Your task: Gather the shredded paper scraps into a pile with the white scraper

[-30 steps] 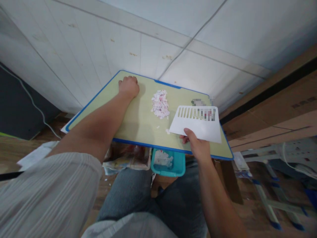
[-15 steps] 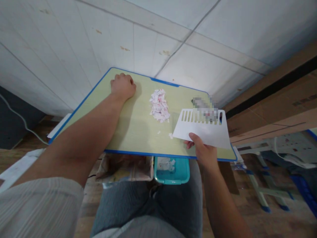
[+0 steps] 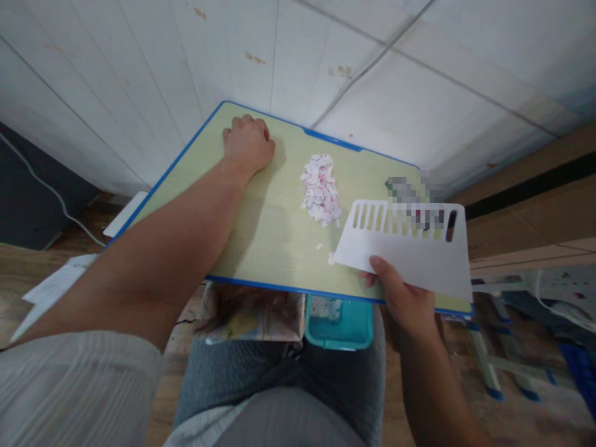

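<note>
On the far left of the tabletop (image 3: 279, 205), my left hand (image 3: 249, 143) rests in a loose fist, with nothing visible in its curled fingers. My right hand (image 3: 400, 292) grips a white slotted plastic sheet (image 3: 410, 257) by its near edge, thumb on top. The sheet is tilted over the right side of the table, its slots toward the wall. Between the hands lies a pile of small torn paper scraps (image 3: 321, 189), white with pink marks. A few loose scraps (image 3: 331, 257) lie by the sheet's left corner.
Below the table's front edge are a turquoise plastic bin (image 3: 356, 326) with scraps inside and an open patterned box or bag (image 3: 254, 313). A blurred-out object (image 3: 414, 202) lies behind the sheet. White wall (image 3: 326, 68) borders the back; cardboard (image 3: 535, 192) stands at right.
The view has shifted, so the table appears farther right and slightly higher. The right hand still holds the sheet, and the left fist stays in its place on the tabletop.
</note>
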### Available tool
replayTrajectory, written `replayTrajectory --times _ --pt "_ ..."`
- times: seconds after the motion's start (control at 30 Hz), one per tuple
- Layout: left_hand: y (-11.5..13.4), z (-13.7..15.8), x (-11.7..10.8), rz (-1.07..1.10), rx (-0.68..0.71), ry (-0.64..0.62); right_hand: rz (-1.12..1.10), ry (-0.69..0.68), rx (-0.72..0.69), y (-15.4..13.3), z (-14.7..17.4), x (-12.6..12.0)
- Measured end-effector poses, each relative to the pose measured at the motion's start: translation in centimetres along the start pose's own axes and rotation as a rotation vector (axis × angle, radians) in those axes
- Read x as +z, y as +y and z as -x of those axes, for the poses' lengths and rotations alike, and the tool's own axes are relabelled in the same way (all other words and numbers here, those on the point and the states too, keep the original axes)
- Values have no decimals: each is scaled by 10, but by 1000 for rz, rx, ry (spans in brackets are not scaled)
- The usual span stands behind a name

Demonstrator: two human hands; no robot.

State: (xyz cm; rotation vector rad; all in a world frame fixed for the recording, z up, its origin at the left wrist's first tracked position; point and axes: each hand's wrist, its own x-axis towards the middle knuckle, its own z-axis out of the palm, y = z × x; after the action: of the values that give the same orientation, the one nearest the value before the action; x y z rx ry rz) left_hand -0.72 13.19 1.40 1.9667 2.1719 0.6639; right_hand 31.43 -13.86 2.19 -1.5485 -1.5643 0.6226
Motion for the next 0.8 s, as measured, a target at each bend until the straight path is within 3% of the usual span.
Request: replayTrajectory --times 0.17,0.27,0.4,0.63,0.8 --pt "-1 -4 3 27 -1 21 -48 42 58 3 -1 1" --pt "-2 -5 5 53 7 32 -210 66 94 9 -5 4" --pt "-3 -7 7 80 14 52 -386 250 164 12 -11 8" --pt "1 -6 6 72 24 70 -155 123 152 -1 -9 6" --pt "5 -5 1 113 91 118 -147 109 145 4 -9 6"
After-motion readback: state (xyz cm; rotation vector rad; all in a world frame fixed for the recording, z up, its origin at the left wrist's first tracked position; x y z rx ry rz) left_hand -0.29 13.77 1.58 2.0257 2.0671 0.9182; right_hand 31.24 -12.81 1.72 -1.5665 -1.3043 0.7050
